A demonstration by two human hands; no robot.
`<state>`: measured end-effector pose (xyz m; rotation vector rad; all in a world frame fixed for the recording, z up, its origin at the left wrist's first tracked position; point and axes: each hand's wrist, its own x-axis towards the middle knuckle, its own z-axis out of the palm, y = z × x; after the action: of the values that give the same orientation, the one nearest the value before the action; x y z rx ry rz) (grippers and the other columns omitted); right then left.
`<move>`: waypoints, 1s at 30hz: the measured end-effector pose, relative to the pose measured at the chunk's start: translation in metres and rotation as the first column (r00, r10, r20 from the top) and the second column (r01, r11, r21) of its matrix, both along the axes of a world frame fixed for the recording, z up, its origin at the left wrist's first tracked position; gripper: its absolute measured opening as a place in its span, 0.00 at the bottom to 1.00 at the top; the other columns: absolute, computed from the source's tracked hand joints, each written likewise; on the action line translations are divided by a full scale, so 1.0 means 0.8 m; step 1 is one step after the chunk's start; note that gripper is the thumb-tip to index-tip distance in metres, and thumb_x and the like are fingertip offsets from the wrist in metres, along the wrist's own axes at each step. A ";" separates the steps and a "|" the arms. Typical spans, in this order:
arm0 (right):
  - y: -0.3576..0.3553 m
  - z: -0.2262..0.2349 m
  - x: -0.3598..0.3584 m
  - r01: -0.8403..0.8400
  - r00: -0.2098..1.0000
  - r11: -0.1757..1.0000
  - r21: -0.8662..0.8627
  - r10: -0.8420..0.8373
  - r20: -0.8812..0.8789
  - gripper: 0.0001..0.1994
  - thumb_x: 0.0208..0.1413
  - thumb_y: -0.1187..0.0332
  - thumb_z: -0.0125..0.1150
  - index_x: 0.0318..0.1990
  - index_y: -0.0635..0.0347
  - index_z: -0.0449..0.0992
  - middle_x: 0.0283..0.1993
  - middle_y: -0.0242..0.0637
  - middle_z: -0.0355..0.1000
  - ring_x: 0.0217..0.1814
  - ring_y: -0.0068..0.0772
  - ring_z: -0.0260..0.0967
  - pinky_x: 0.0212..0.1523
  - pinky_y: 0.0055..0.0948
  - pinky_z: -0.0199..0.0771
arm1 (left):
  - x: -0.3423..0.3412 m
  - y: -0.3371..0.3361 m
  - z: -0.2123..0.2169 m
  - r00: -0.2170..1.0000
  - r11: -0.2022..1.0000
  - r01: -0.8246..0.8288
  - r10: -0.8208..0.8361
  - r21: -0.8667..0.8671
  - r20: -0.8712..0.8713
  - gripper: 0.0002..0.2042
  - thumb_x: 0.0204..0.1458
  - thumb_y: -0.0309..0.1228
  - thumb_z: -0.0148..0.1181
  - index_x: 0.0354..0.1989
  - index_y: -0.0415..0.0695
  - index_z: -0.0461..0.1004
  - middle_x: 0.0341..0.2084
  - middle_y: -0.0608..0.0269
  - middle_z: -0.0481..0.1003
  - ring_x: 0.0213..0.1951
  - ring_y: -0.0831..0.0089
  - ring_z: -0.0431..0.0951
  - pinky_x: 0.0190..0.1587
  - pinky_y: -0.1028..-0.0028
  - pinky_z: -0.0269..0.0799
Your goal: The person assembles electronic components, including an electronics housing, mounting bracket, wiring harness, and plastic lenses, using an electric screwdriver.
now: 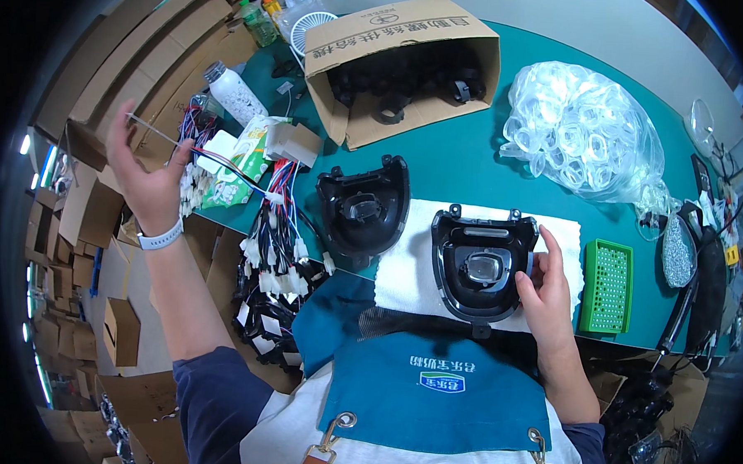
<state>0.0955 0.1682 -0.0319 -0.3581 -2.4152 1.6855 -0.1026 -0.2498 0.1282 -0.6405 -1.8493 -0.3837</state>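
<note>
Left hand (146, 181) lifts a wire harness (225, 166) off the bundle; right hand (543, 285) grips the black lamp housing (480, 266) on the white towel (403, 275). Trailing wires could snag and tug.

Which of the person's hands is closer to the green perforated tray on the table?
The right. The right hand rests on the black housing on the white towel, just beside the green tray. The left hand is raised far off, past the table's left end, holding a wire.
</note>
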 end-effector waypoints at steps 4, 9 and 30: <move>0.002 -0.001 0.002 -0.008 1.000 1.000 0.010 0.008 -0.013 0.35 0.51 0.77 0.57 0.68 0.60 0.53 0.35 0.41 0.69 0.34 0.28 0.67 0.37 0.27 0.70 | -0.039 0.004 0.002 0.986 0.948 0.165 -0.164 0.271 -0.028 0.39 0.45 0.43 0.73 0.63 0.39 0.60 0.57 0.53 0.68 0.59 0.61 0.67 0.61 0.64 0.63; -0.001 -0.002 0.000 -0.004 0.999 0.999 0.046 0.006 -0.042 0.35 0.51 0.77 0.57 0.68 0.60 0.53 0.35 0.40 0.69 0.33 0.28 0.67 0.36 0.26 0.69 | -0.070 0.017 0.002 0.918 0.775 0.327 -0.396 0.541 0.011 0.34 0.51 0.42 0.68 0.62 0.39 0.60 0.54 0.51 0.70 0.57 0.60 0.69 0.60 0.63 0.64; 0.000 -0.004 0.008 0.013 0.999 0.996 0.083 -0.010 -0.038 0.36 0.53 0.76 0.61 0.68 0.60 0.51 0.37 0.42 0.71 0.35 0.31 0.72 0.36 0.29 0.73 | 0.155 0.260 -0.108 0.219 0.596 0.795 -0.457 0.115 0.862 0.39 0.38 0.48 0.71 0.58 0.40 0.67 0.52 0.46 0.72 0.56 0.51 0.70 0.60 0.59 0.61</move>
<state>0.1017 0.1684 -0.0353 -0.3243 -2.4423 1.5669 0.0213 -0.0416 0.0417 -1.7992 -2.5132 -1.0959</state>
